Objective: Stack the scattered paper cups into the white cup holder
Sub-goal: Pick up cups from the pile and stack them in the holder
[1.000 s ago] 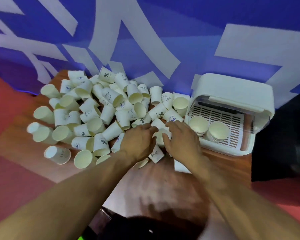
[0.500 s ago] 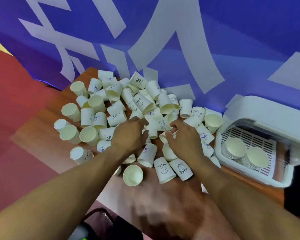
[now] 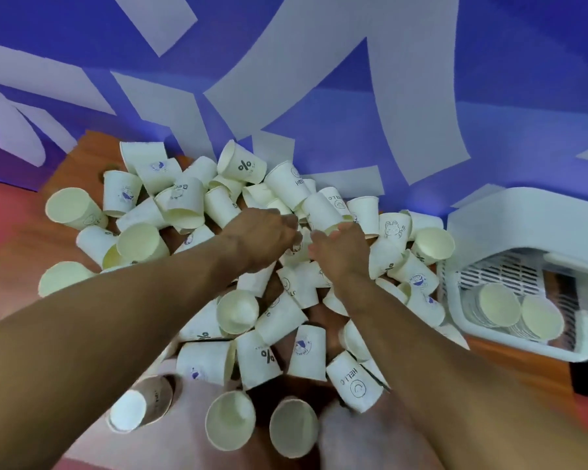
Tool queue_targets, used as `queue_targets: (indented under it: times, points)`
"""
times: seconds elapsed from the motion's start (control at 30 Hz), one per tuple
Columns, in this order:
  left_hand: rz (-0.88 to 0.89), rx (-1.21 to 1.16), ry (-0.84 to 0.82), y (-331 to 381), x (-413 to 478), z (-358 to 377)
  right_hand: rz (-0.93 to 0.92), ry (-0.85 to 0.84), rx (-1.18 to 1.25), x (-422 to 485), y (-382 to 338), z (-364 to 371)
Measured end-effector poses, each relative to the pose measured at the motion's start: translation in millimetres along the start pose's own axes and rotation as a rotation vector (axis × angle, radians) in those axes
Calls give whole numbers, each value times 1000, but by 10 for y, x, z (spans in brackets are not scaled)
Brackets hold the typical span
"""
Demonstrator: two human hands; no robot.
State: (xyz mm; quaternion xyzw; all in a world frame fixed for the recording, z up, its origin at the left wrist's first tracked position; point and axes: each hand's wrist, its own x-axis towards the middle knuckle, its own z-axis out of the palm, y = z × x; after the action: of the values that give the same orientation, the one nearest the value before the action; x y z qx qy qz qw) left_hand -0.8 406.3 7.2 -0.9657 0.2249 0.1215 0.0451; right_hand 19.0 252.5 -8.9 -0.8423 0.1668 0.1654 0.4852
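At table's right edge, white cup holder (image 3: 510,340) has just 2 short stacks (image 3: 516,310); most paper cups (image 3: 269,357) lie scattered mid-table. Left hand (image 3: 262,239) & right hand (image 3: 340,252) dig in, grip prob. loose, can't tell what's held

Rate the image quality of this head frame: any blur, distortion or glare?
Head view: strong wide-angle bending, the forearms swelling toward the lower corners; motion blur smears the near cups and bottom edge; the left hand and right hand at centre are fairly sharp, cup prints readable; lighting even, bluish from the backdrop; the cup holder is soft, no glare.
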Motion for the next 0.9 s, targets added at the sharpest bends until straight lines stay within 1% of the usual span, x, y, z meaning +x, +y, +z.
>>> queue_targets:
  times: [0.17, 0.27, 0.4, 0.5, 0.63, 0.73, 0.83, 0.9]
  points:
    - [171, 102, -87, -135, 207, 129, 177, 85, 97, 206, -90, 219]
    - [184, 163, -117, -165, 284, 119, 256, 132, 128, 328, -129, 287]
    - [204, 246, -152, -137, 352, -5, 271, 181, 167, 432, -147, 269]
    - [209, 296, -158, -120, 357, -102, 230, 273, 134, 403, -183, 171]
    - [146, 289, -122, -140, 317, -271, 169, 318, 163, 245, -271, -40]
    - [107, 294, -35, -99, 253, -411, 91, 395, 82, 111, -318, -242]
    - [63, 302, 43, 24, 191, -565, 23, 433, 71, -69, -362, -462]
    - [42, 280, 127, 123, 147, -675, -29, 455, 63, -189, -363, -610]
